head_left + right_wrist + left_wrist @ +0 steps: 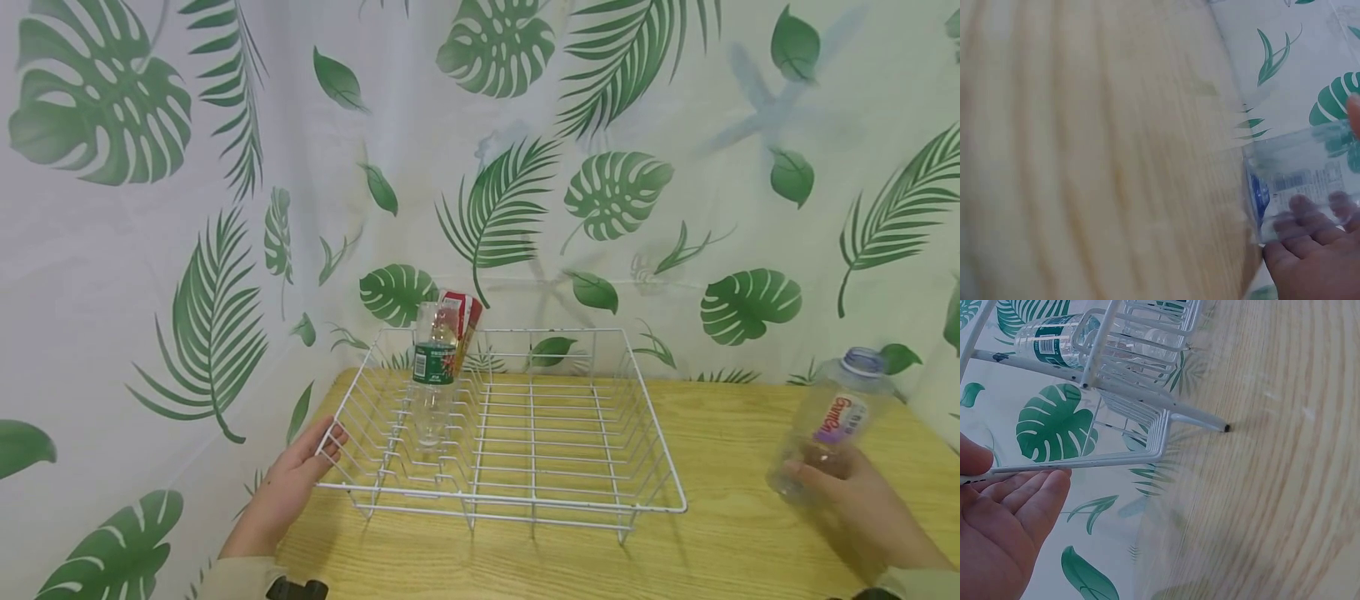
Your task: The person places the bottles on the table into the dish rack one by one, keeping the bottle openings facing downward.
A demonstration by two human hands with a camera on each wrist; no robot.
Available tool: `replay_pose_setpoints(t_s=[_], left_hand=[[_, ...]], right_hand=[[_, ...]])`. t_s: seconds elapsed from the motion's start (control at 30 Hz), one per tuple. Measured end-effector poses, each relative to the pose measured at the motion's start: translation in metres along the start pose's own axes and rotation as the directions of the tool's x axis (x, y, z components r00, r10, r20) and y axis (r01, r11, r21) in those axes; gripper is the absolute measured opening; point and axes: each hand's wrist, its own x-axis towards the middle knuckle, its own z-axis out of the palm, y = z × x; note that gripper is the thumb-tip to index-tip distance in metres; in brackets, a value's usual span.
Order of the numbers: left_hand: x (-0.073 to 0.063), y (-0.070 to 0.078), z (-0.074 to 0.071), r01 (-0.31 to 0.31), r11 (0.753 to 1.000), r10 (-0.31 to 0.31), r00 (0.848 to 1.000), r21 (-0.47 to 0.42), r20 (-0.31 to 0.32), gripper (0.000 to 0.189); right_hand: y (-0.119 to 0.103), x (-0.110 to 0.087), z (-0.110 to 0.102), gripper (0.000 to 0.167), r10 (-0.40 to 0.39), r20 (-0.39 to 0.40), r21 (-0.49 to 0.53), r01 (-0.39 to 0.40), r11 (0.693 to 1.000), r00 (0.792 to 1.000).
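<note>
Mind the white sheet curtain printed with green leaves (637,258), hung behind and to the left; probably best not to snag its soft folds. Use the yellow wood-grain bench (720,542) as a firm base, smooth and finely streaked.

On the bench, steady the white rectangular coated-wire rack (420,492) by its left rim, with the left hand (303,462) clamped there, thumb and fingers on opposite sides of 1 wire. Seems wise to hold lightly and level, to avoid tipping. Built from thin bent rods, close and kinked on the left, in a wider grid on the right; marked with dark chips in the left wrist view.

With the right hand (843,483) clamped round its lower part, keep the clear broad-shouldered plastic bottle with a blue neck (840,417) tilted, right of the rack and well apart from it. Too blurred to tell whether touching the bench. Likely to dent under a hard squeeze, so press gently.

Avoid knocking the slim clear plastic bottle with a green label (433,364), nearly upright in the rack's left part and likely light. Just behind, note the red and yellow printed pack (471,312), flat-faced, tilted, partly hidden.
</note>
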Motion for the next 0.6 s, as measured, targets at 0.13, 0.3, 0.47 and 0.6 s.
replay_pose_setpoints(t_s=[0.13,0.3,0.47,0.6], left_hand=[[0.000,0.001,0.000,0.003,1.000,-0.003,1.000,0.003,-0.002,0.059],[0.000,0.002,0.001,0.010,1.000,-0.010,1.000,0.003,-0.002,0.060],[0.000,0.002,0.001,0.010,1.000,-0.010,1.000,-0.001,-0.004,0.061],[0.001,0.000,0.001,0.006,1.000,-0.006,1.000,-0.007,-0.002,0.061]], right_hand=[[0.003,0.003,0.000,0.105,0.015,0.056,-0.047,-0.012,0.999,0.998],[0.003,0.002,0.003,0.103,-0.009,0.042,-0.078,0.013,0.997,0.999],[-0.001,0.000,0.003,0.106,0.024,0.022,-0.058,-0.022,0.998,0.999],[-0.008,-0.002,0.002,0.106,0.017,0.008,-0.022,-0.017,1.000,1.000]])
